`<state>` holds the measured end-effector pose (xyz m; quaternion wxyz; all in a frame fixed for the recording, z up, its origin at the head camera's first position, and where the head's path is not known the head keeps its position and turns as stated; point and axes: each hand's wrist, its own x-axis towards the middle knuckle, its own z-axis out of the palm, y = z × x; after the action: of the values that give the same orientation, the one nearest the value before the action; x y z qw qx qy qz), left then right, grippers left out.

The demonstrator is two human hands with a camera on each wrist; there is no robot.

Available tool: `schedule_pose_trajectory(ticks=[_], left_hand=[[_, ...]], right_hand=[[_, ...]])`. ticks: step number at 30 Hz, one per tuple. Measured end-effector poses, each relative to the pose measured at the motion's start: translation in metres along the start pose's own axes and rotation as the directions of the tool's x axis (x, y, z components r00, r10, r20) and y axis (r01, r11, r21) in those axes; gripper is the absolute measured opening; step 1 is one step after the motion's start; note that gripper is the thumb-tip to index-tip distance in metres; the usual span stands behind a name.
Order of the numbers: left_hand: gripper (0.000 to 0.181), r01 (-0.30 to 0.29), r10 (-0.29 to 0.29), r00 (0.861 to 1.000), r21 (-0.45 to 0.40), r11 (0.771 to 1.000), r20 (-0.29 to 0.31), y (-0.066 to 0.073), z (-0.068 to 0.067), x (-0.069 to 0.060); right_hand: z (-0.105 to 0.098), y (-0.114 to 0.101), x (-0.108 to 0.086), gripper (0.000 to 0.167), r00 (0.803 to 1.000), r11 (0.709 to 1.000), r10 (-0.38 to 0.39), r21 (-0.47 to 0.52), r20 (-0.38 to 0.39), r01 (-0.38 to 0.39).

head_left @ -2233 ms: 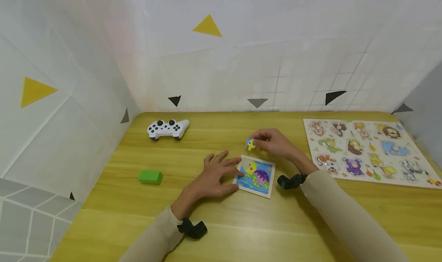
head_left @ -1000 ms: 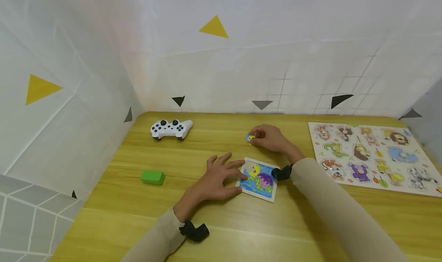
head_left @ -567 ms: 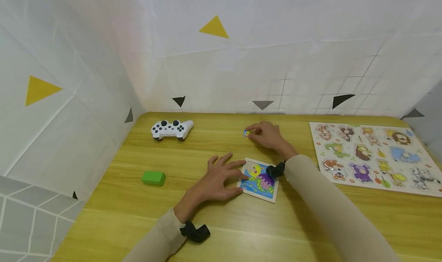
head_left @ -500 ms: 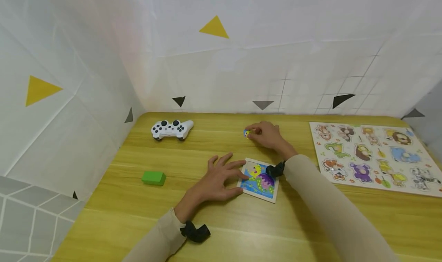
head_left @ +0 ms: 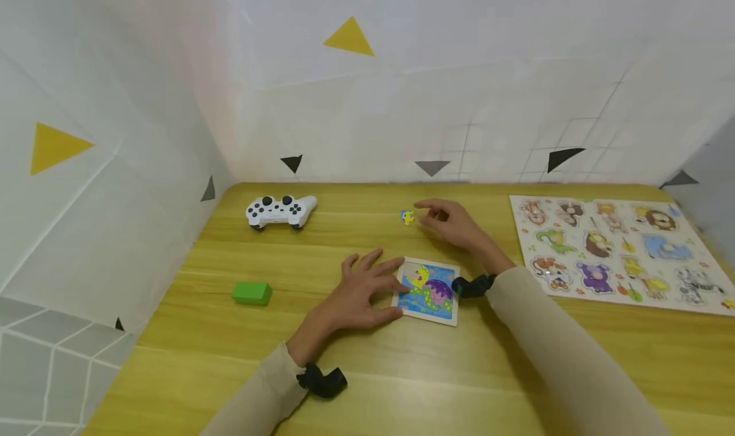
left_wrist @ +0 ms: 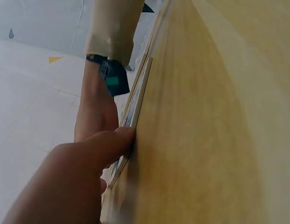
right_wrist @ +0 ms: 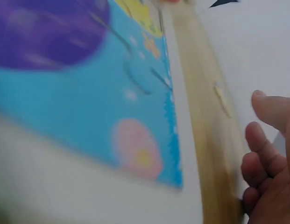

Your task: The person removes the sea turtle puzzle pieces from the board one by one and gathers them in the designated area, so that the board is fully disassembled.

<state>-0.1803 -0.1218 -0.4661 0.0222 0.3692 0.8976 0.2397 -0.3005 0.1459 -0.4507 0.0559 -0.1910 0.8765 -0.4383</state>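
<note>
A small square turtle jigsaw puzzle (head_left: 439, 315) in a pale wooden frame lies flat on the table; bare wood shows at its upper left corner. My left hand (head_left: 353, 299) rests at its left side with fingers spread, and the thumb (left_wrist: 109, 142) touches the frame's edge in the left wrist view. Beyond the frame, a yellow and blue puzzle piece (head_left: 407, 217) lies loose on the wood. My right hand (head_left: 455, 224) hovers just right of that piece, thumb and index finger apart with nothing between them. The right wrist view shows the puzzle (right_wrist: 84, 112) close up and blurred.
At the back left of the table (head_left: 367, 385) is a white game controller (head_left: 281, 212). A green block (head_left: 251, 293) sits left of my left hand. To the right lies a large animal peg-style board (head_left: 574, 244). A white sheet wall (head_left: 367, 117) stands behind the table.
My right hand carried the puzzle piece away from the frame toward the back, set it down and let go, then drew slightly right. My left hand has stayed at the puzzle.
</note>
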Motion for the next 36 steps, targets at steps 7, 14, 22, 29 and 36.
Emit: schedule_pose_trajectory(ticks=[7, 14, 22, 29, 36], left_hand=[[0.033, 0.018, -0.018, 1.0, 0.002, 1.0, -0.006, 0.001, 0.0, -0.001], [0.037, 0.012, -0.011, 1.0, 0.035, 0.999, -0.027, 0.001, 0.0, 0.002], [0.039, -0.002, 0.003, 0.999, 0.042, 0.999, -0.042, 0.003, 0.001, 0.001], [0.04, -0.024, 0.027, 0.999, 0.063, 0.998, -0.045, 0.003, 0.001, 0.0], [0.048, -0.063, 0.069, 0.997, 0.132, 0.989, -0.038, 0.002, 0.002, 0.0]], right_hand=[[-0.001, -0.009, -0.038, 0.026, 0.987, 0.995, -0.1, 0.032, 0.13, 0.096], [0.004, -0.011, -0.063, 0.021, 0.956, 0.966, -0.234, -0.067, 0.177, 0.249], [0.01, -0.012, -0.076, 0.027, 0.939, 0.931, -0.306, -0.159, 0.154, 0.33], [0.012, -0.015, -0.078, 0.034, 0.941, 0.919, -0.302, -0.215, 0.15, 0.329], [0.014, -0.02, -0.08, 0.037, 0.948, 0.903, -0.266, -0.3, 0.176, 0.309]])
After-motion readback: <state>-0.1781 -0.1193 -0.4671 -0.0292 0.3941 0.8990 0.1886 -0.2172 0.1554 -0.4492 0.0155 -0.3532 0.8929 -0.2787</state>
